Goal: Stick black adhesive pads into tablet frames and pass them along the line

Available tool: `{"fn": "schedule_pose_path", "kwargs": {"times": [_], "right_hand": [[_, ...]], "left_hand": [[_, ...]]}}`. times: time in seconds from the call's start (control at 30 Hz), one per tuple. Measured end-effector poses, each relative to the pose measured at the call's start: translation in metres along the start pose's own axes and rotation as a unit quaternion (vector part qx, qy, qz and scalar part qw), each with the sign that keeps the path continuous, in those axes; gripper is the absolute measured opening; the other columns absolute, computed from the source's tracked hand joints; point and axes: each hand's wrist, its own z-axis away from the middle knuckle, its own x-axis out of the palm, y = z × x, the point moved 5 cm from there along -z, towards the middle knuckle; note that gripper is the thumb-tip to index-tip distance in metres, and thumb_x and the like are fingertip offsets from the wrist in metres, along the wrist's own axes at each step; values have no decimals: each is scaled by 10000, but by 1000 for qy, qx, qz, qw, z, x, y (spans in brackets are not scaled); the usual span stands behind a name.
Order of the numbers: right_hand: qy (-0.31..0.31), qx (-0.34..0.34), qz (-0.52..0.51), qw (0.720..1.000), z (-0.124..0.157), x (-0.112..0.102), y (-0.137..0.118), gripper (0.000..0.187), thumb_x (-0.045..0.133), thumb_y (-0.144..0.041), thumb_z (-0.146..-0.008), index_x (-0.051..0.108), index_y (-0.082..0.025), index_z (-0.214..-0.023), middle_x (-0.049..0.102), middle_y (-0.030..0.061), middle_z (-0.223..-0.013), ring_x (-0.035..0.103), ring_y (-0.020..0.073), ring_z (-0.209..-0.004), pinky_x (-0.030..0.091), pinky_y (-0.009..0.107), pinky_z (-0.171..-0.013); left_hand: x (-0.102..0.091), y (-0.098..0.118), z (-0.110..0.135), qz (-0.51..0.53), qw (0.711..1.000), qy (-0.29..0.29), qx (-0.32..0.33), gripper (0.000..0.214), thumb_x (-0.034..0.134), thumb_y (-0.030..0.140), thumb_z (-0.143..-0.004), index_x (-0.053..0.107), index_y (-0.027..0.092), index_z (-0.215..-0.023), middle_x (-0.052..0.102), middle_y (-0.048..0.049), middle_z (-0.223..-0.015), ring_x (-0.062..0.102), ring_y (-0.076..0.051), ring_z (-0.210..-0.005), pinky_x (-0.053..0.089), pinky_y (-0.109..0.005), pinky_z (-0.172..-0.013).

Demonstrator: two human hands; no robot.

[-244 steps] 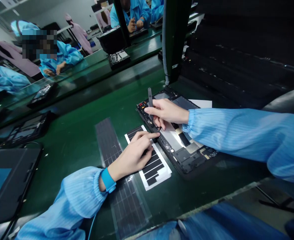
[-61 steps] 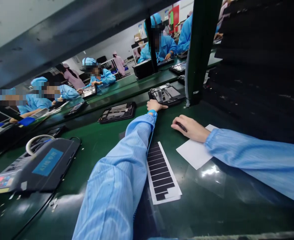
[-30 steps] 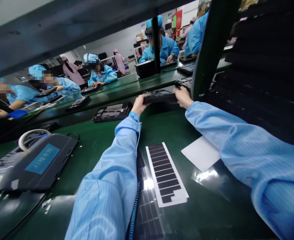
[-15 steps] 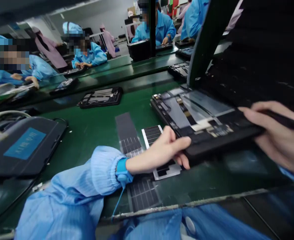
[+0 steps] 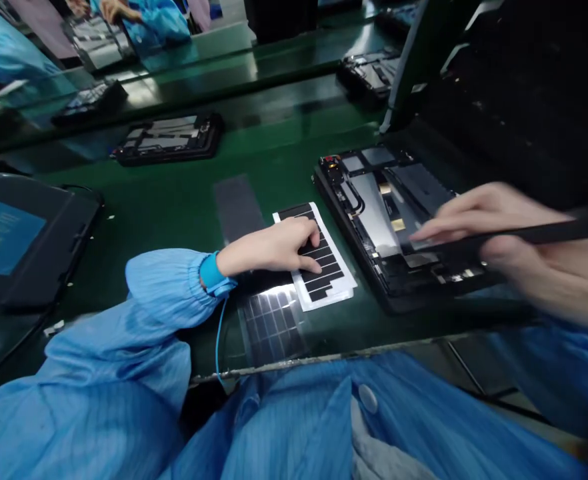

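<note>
My left hand [image 5: 284,247] rests over a white sheet of black adhesive strips [image 5: 324,267], thumb and forefinger apart, the other fingers partly curled. Nothing shows between them. To its right an opened tablet-like device [image 5: 381,213] lies on the bench, its flat silver parts, cables and circuit board exposed. Over the near right part of that device is my right hand [image 5: 534,247], blurred by motion. It is closed on a long black stick-like tool [image 5: 569,231]; the tool's exact kind is unclear. A blue strap circles my left wrist, its cord hanging down.
Darker strip sheets [image 5: 274,323] lie beside and beneath my left arm. Another opened device [image 5: 169,139] sits farther back, and one [image 5: 371,70] at the back right. A dark case with a blue label [image 5: 9,237] stands left. Co-workers in blue sit across the line.
The device, held in both hands before, now lies on the bench. My left hand has moved left onto the strip sheet. My right hand has brought the black tool over the device.
</note>
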Motion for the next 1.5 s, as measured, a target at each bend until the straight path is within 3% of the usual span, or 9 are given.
{"fn": "schedule_pose_path", "kwargs": {"times": [0.1, 0.2, 0.63, 0.73, 0.83, 0.93, 1.03, 1.1, 1.5], "right_hand": [[-114, -43, -84, 989, -19, 40, -25, 168, 476, -345, -871, 621, -262, -882, 611, 37, -815, 591, 163, -732, 487, 302, -621], [-138, -48, -104, 984, -26, 61, -30, 107, 557, -311, -823, 606, -219, -845, 628, 25, -792, 601, 158, -710, 478, 279, -623], [-153, -65, -77, 983, -27, 72, -31, 92, 630, -241, -773, 592, -172, -725, 618, 14, -687, 590, 119, -612, 463, 229, -539], [-120, -27, -109, 986, -37, 57, -29, 117, 644, -251, -758, 582, -181, -688, 604, 2, -627, 594, 125, -561, 461, 225, -472], [5, 35, -142, 989, -56, 39, -10, 180, 683, -268, -714, 533, -176, -672, 596, 1, -599, 611, 149, -524, 484, 244, -444], [85, 73, -173, 978, -71, 37, 14, 238, 662, -263, -722, 450, -190, -642, 561, -17, -526, 596, 159, -455, 478, 262, -412], [106, 80, -182, 974, -75, 47, 28, 251, 625, -258, -744, 416, -206, -615, 518, -39, -474, 565, 145, -406, 439, 249, -363], [120, 75, -180, 973, -72, 51, 31, 258, 627, -260, -740, 414, -210, -604, 505, -45, -468, 559, 136, -405, 433, 241, -359], [96, 22, -83, 992, -72, 52, 21, 271, 576, -314, -785, 402, -209, -605, 505, -15, -541, 514, 115, -464, 417, 247, -430]], "left_hand": [[4, -3, -6, 30, 999, 39, -22, 321, 683, 395, -685, 509, 176, -841, 504, 0, -747, 437, -133, -605, 294, -252, -573], [4, -1, -7, 41, 999, 21, -12, 365, 718, 410, -636, 509, 184, -831, 497, 11, -711, 424, -129, -572, 278, -254, -562], [4, -6, -9, 60, 998, 5, -11, 467, 779, 406, -544, 510, 178, -849, 486, 13, -710, 423, -135, -592, 270, -254, -582], [2, -4, -8, 31, 999, 2, -7, 466, 779, 393, -554, 488, 177, -846, 503, 10, -744, 437, -131, -603, 283, -250, -573], [0, 5, -7, 21, 999, 11, 26, 410, 747, 412, -608, 496, 168, -822, 505, 11, -719, 446, -124, -599, 300, -247, -559], [-5, 14, -8, 45, 991, 101, 70, 248, 605, 392, -769, 507, 163, -773, 505, 0, -708, 455, -120, -622, 347, -249, -580], [-6, 17, -10, 80, 964, 227, 115, 118, 526, 271, -812, 473, 174, -854, 519, -34, -850, 473, -134, -738, 398, -259, -652], [-2, 14, -12, 103, 950, 265, 131, 151, 530, 209, -786, 430, 181, -896, 512, -52, -938, 477, -140, -800, 415, -268, -686], [6, 10, -14, 120, 950, 248, 144, 209, 498, 133, -751, 376, 196, -909, 493, -96, -1152, 487, -170, -960, 410, -322, -773]]}}
